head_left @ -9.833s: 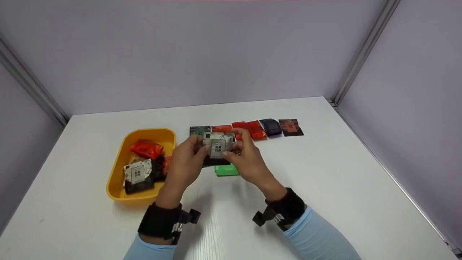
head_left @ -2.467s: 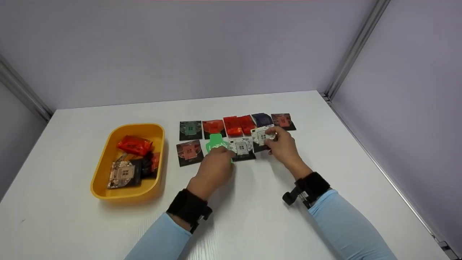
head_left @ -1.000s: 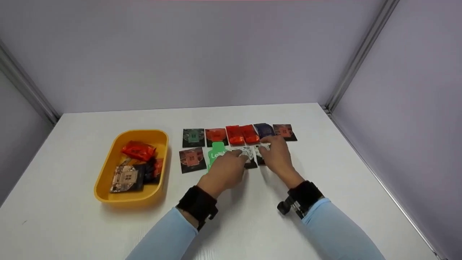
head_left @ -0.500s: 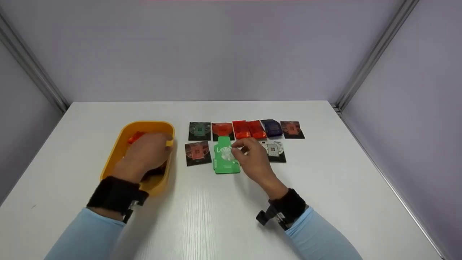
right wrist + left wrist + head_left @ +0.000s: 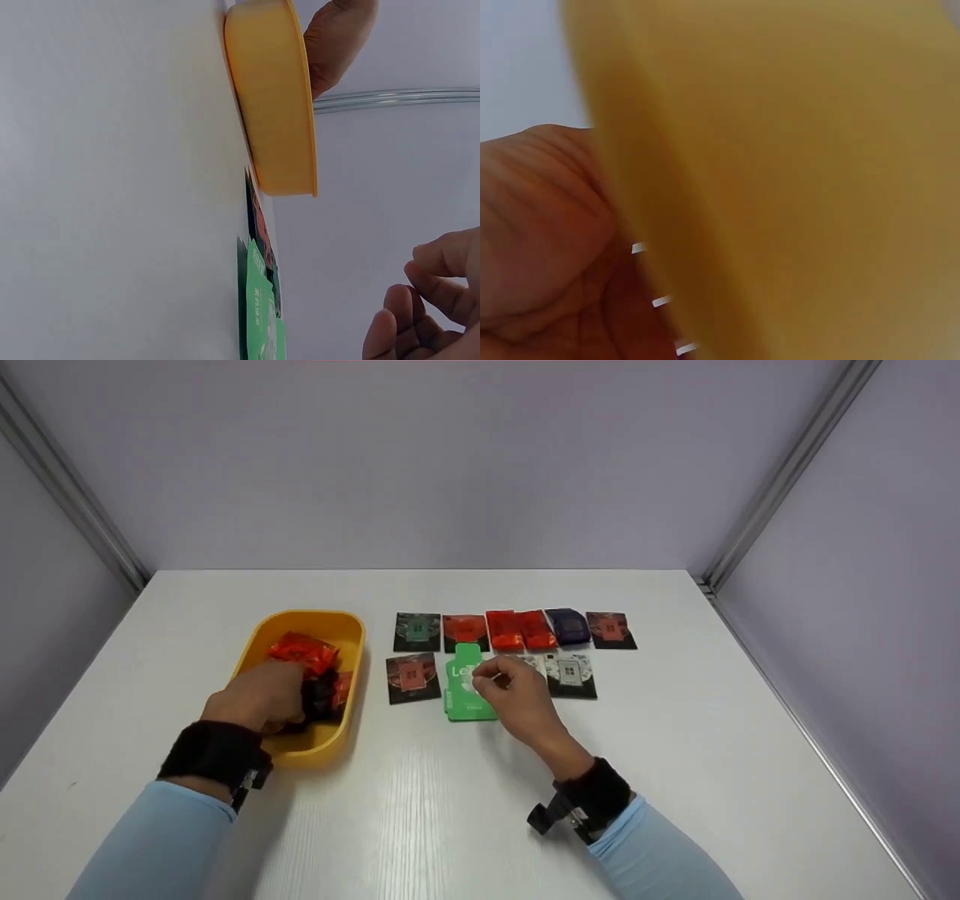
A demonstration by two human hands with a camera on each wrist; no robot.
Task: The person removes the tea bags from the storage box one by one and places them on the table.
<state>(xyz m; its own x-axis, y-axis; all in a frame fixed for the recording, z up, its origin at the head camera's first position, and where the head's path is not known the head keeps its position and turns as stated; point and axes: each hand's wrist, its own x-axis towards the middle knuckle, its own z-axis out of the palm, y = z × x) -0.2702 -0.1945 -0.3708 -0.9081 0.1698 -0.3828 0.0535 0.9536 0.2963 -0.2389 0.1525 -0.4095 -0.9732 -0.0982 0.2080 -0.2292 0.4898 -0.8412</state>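
Note:
My left hand [image 5: 259,694] reaches down into the yellow bin [image 5: 358,660], over the dark packets [image 5: 319,694] and beside a red packet [image 5: 304,651]. Its fingertips are hidden there; in the left wrist view the blurred bin wall [image 5: 795,180] covers them. My right hand [image 5: 517,697] hovers above the table with thumb and forefinger tips close together and nothing visible between them. It partly covers the green packet [image 5: 466,701] and a white-and-black packet [image 5: 536,662]. In the right wrist view its loosely bent fingers [image 5: 401,307] look bare.
A second white-and-black packet [image 5: 570,675] ends the front row; a black-and-red one [image 5: 412,679] starts it. Behind lie a dark green packet [image 5: 418,631], an orange-red one [image 5: 465,631], two shiny red ones [image 5: 505,631], a navy one [image 5: 570,627] and another black-and-red one [image 5: 611,630].
My hands earlier held up a white-and-black packet; two such packets now lie in the front row. My left hand has since moved into the bin, my right leftward over the green packet.

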